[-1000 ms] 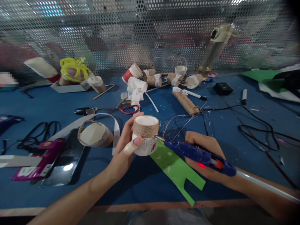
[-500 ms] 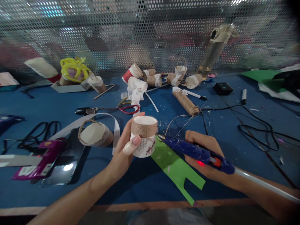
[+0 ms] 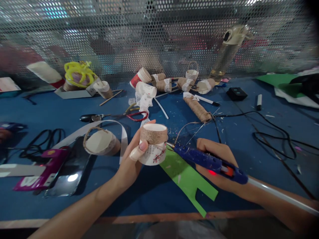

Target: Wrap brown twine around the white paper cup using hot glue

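Observation:
My left hand (image 3: 131, 159) is closed round a small white paper cup (image 3: 152, 144), held upside down above the blue table, with brown twine wound about its upper half and a red print lower down. My right hand (image 3: 216, 166) grips a blue glue gun (image 3: 206, 161) whose red light glows; its metal tip touches the cup's right side. A loose strand of twine (image 3: 183, 127) arcs from the cup toward a twine spool (image 3: 198, 109). A green paper cut-out (image 3: 186, 179) lies beneath both hands.
A twine-wrapped cup with a handle (image 3: 101, 142) lies left on a phone (image 3: 71, 169). Scissors (image 3: 117, 116), several wrapped cups (image 3: 171, 83), a marker (image 3: 259, 101), black cables (image 3: 271, 132) and a bottle (image 3: 226, 53) are spread about. A perforated metal screen (image 3: 159, 33) closes the back.
The cup has been turned slightly in my left hand, showing more of its red print. The glue gun tip stays at the cup's side, shifted a little down.

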A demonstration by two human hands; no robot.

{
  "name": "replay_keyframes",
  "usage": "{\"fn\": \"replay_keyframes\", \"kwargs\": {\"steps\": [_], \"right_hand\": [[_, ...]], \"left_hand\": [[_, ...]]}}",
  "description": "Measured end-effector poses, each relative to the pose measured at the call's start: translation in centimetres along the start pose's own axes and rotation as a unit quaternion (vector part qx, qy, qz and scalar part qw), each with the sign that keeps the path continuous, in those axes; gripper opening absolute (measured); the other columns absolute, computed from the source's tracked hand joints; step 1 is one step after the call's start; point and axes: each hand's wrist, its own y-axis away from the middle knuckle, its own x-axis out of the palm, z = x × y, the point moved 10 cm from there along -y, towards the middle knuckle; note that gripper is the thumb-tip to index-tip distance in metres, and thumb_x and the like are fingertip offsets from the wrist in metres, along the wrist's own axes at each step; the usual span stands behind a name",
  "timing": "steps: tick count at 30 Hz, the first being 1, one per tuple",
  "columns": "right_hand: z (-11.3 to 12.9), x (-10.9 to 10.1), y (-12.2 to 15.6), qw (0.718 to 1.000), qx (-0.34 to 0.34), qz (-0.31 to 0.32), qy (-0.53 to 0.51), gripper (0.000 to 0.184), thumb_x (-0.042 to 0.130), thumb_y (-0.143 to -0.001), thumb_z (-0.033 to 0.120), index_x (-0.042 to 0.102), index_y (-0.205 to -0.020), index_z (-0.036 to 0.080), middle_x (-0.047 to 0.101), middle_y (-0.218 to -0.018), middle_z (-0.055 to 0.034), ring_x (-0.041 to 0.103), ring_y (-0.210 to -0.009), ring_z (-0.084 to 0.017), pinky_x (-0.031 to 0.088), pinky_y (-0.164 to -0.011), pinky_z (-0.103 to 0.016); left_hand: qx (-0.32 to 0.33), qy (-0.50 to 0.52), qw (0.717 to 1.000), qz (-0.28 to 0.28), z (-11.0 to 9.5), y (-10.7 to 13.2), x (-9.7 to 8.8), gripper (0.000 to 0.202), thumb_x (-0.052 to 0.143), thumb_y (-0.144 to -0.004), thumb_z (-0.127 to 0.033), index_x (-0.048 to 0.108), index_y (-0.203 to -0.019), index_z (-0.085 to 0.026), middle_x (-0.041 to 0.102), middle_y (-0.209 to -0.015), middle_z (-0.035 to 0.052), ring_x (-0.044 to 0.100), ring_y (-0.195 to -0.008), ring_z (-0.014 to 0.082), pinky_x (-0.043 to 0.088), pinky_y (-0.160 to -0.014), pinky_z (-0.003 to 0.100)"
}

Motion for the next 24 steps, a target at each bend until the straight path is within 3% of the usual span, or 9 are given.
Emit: {"fn": "replay_keyframes", "kwargs": {"steps": [5, 14, 24], "right_hand": [[-0.11, 0.06, -0.12, 1.0, 0.012, 0.015, 0.011, 0.034, 0.064, -0.081, 0.009, 0.035, -0.073, 0.024, 0.038, -0.069, 0.0067, 0.036, -0.058, -0.009, 0.029, -0.054, -0.027], [0.14, 0.24, 0.19, 1.0, -0.001, 0.01, 0.013, 0.032, 0.064, -0.078, 0.013, 0.034, -0.073, 0.024, 0.039, -0.068, 0.0068, 0.036, -0.058, -0.01, 0.028, -0.055, -0.027], [0.57, 0.0, -0.05, 1.0, 0.002, 0.001, 0.012, 0.036, 0.065, -0.084, 0.015, 0.032, -0.073, 0.024, 0.036, -0.069, 0.0066, 0.034, -0.058, -0.01, 0.027, -0.055, -0.027]], "left_hand": [[-0.001, -0.002, 1.0, -0.003, 0.04, -0.09, -0.05, 0.056, 0.071, -0.089, -0.049, 0.065, -0.141, -0.027, 0.074, -0.121, 0.005, 0.069, -0.097, 0.0206, 0.055, -0.083, 0.027], [0.007, -0.04, 0.999, 0.005, 0.15, -0.21, 0.13, 0.05, 0.067, -0.093, -0.045, 0.061, -0.141, -0.033, 0.066, -0.139, 0.0043, 0.064, -0.119, 0.0263, 0.051, -0.097, 0.035], [-0.007, -0.001, 1.0, -0.021, -0.09, -0.29, -0.01, 0.05, 0.068, -0.09, -0.049, 0.068, -0.135, -0.026, 0.074, -0.116, 0.0045, 0.069, -0.106, 0.0253, 0.055, -0.087, 0.032]]}}
